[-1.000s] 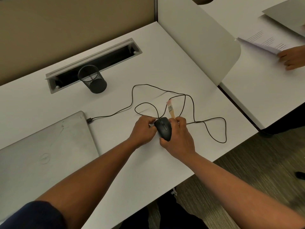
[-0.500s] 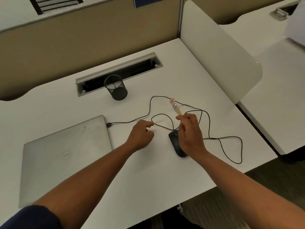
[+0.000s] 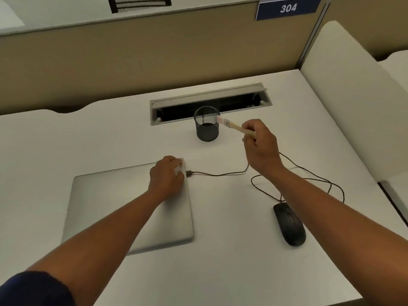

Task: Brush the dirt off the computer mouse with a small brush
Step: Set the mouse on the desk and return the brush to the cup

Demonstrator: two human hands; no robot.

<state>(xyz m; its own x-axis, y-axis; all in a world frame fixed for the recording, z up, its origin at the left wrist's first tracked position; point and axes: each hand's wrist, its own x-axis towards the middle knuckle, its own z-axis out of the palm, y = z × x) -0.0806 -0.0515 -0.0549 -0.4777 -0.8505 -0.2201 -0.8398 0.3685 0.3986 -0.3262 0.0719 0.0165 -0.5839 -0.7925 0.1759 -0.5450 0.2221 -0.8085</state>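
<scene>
Matte black mouse (image 3: 289, 224), wooden brush (image 3: 234, 126), mesh cup (image 3: 207, 127)

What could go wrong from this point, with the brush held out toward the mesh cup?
1. The right hand holds the brush with its bristles at the rim of the mesh cup; a nudge could tip the cup over.
2. The cable loops loosely under the right forearm and could snag, dragging the mouse.
3. The left hand rests on the laptop corner beside the plug and could knock it.
</scene>
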